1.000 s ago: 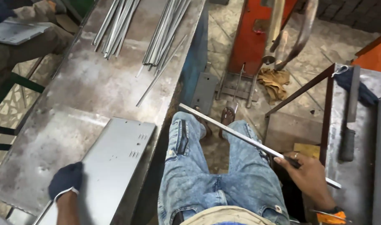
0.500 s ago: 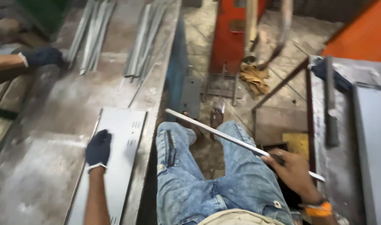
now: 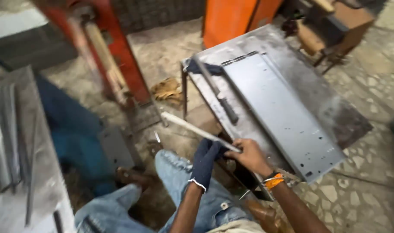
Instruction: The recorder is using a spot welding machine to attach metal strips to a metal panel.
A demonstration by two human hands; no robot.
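My right hand [image 3: 248,156], bare with an orange wristband, grips a long thin metal strip [image 3: 192,127] near its lower end; the strip slants up to the left over the floor. My left hand [image 3: 205,160], in a dark blue glove, is closed around the same strip just left of the right hand. Both hands hover above my knees in blue jeans [image 3: 179,172], beside the near corner of a steel table [image 3: 335,112]. A perforated grey sheet-metal panel [image 3: 283,112] lies flat on that table.
A dark tool with a handle [image 3: 220,99] and a blue cloth [image 3: 205,68] lie along the table's left edge. A red machine frame [image 3: 115,56] stands ahead, tan gloves [image 3: 167,89] on the floor by it. A workbench with metal strips [image 3: 11,138] sits left; orange machine [image 3: 235,17] behind.
The view swung right from the left bench to the right table. My left hand left the sheet panel on the bench and now grips the strip next to my right hand.
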